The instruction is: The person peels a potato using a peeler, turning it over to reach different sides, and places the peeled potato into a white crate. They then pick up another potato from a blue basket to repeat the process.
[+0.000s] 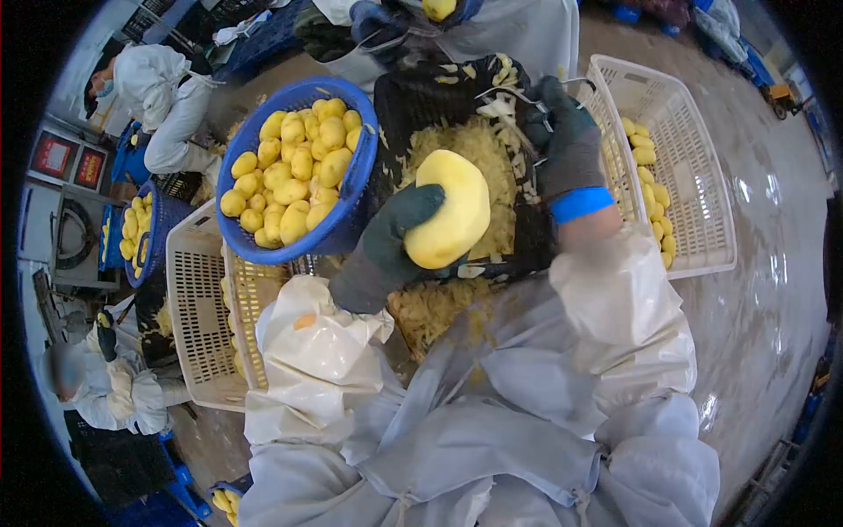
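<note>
My left hand (395, 233), in a dark glove, is wrapped round a large peeled potato (452, 211). The potato is smooth and pale yellow, and it hangs above a black crate (413, 105) full of peelings (496, 162). To the right, my gloved right hand (566, 145) is closed on a metal peeler (514, 95), apart from the potato. Its blade is hard to make out. A blue band circles my right wrist. Left of the crate stands a blue basket (369, 167) heaped with yellow potatoes (294, 167).
A white crate (694, 167) with potatoes along its left side stands at my right. More white crates (198, 307) stand at my left. Across from me, a person's gloved hands (378, 25) work near a potato. Two other people in pale clothing are at the left.
</note>
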A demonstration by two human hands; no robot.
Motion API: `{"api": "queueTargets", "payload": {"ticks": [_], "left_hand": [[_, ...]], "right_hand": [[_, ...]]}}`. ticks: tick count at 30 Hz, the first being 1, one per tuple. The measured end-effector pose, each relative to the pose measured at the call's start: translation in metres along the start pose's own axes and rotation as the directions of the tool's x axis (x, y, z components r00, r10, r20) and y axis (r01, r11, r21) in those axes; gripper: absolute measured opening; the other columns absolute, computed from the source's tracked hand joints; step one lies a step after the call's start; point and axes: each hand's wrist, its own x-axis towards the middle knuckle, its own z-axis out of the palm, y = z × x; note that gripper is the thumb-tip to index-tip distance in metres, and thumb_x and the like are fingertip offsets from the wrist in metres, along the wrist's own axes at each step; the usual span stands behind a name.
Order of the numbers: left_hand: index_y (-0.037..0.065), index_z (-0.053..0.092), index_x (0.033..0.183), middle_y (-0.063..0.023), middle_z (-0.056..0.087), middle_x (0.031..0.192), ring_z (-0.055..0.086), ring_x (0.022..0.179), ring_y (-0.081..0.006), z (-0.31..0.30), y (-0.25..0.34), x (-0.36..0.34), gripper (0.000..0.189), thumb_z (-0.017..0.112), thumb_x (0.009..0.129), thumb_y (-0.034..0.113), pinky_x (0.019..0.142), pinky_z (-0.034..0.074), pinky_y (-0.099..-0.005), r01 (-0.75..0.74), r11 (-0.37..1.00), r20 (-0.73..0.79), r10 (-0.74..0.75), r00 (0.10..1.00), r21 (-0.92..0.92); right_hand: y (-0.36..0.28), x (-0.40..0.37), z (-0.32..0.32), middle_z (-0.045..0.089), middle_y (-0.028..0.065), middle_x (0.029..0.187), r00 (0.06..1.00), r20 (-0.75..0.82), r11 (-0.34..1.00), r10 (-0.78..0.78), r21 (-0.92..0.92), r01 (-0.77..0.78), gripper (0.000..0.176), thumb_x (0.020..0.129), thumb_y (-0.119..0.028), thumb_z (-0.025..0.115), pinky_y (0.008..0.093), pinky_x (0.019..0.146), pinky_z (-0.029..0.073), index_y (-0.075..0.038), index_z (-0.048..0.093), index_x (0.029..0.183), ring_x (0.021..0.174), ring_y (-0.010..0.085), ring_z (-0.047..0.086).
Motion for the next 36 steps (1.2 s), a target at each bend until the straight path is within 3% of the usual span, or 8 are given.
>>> {"api": "queueTargets", "payload": {"ticks": [2,8,14,16,17,22,27,36], "left_hand": [[0.001,0.056,0.115,-0.0114,0.065,0.1,0.066,0.08,-0.0194,0.009,-0.002,0.003,0.044,0.067,0.081,0.026,0.071,0.055,-0.0315,-0.299,0.92,-0.154,0.343,0.927,0.252],[0.001,0.043,0.13,-0.0125,0.053,0.124,0.057,0.106,-0.0186,0.016,0.009,0.011,0.072,0.078,0.067,0.008,0.09,0.049,-0.0331,-0.466,0.396,0.054,0.714,0.698,0.791],[0.003,0.041,0.134,-0.0138,0.053,0.128,0.054,0.115,-0.0248,0.02,-0.001,0.015,0.079,0.081,0.066,0.008,0.099,0.044,-0.0364,-0.381,-0.157,0.364,0.738,0.568,0.911],[0.002,0.041,0.134,-0.0148,0.052,0.13,0.054,0.116,-0.0249,0.017,-0.002,0.018,0.08,0.081,0.066,0.009,0.098,0.044,-0.0361,-0.386,-0.159,0.37,0.732,0.572,0.909],[0.002,0.041,0.134,-0.0147,0.052,0.129,0.054,0.116,-0.025,0.017,-0.003,0.018,0.078,0.08,0.067,0.009,0.098,0.044,-0.0358,-0.363,-0.176,0.368,0.735,0.569,0.915],[0.001,0.04,0.135,-0.0149,0.054,0.127,0.056,0.113,-0.0262,0.016,-0.012,0.012,0.073,0.077,0.073,0.01,0.098,0.045,-0.0386,-0.445,0.277,0.15,0.685,0.713,0.852],[0.0,0.044,0.132,-0.0128,0.057,0.121,0.059,0.108,-0.0235,0.002,-0.006,0.012,0.062,0.071,0.082,0.025,0.089,0.053,-0.0381,-0.216,0.969,0.025,0.214,0.976,0.121],[0.0,0.044,0.132,-0.0134,0.06,0.114,0.064,0.097,-0.0245,-0.01,-0.01,0.009,0.059,0.069,0.081,0.019,0.086,0.054,-0.0391,0.075,0.997,0.042,-0.074,0.996,-0.006]], "right_hand": [[-0.015,0.013,-0.009,0.059,0.0024,0.071,0.367,0.418,-0.039,0.831,0.701,-0.712,0.021,0.09,-0.027,0.06,0.0242,0.047,0.04,-0.006,0.064,0.089,0.052,0.0105,0.05],[-0.012,-0.042,0.018,0.062,0.0031,0.073,0.483,0.427,0.32,0.765,0.399,-0.859,0.02,0.088,-0.023,0.062,0.0306,0.053,0.045,-0.004,0.062,0.094,0.058,0.016,0.057],[-0.018,-0.086,0.034,0.069,0.0078,0.097,0.788,0.614,0.581,0.052,0.623,-0.523,0.031,0.089,-0.021,0.063,0.033,0.075,0.053,-0.001,0.059,0.112,0.089,0.0218,0.067],[-0.039,-0.058,0.021,0.069,0.0081,0.1,0.324,0.817,-0.349,0.477,0.515,-0.783,0.03,0.089,-0.022,0.063,0.0314,0.078,0.052,-0.002,0.06,0.111,0.093,0.0196,0.065],[-0.034,-0.054,0.027,0.068,0.0064,0.09,0.51,0.663,0.088,0.547,0.561,-0.823,0.023,0.089,-0.022,0.063,0.0297,0.07,0.051,-0.003,0.064,0.102,0.081,0.0162,0.064],[-0.038,-0.016,0.017,0.06,0.0006,0.071,0.504,0.431,0.173,0.748,0.607,-0.776,0.021,0.087,-0.024,0.065,0.0258,0.057,0.042,-0.003,0.066,0.083,0.062,0.0095,0.052],[-0.043,-0.015,0.014,0.061,-0.0008,0.076,0.705,0.325,0.516,0.631,0.502,-0.694,0.022,0.086,-0.025,0.066,0.0227,0.057,0.042,-0.004,0.068,0.093,0.062,0.0064,0.052],[-0.068,-0.013,0.008,0.062,0.0003,0.08,0.733,0.397,0.585,0.553,0.441,-0.681,0.024,0.088,-0.024,0.064,0.0215,0.057,0.044,-0.002,0.066,0.097,0.063,0.0067,0.054]]}}
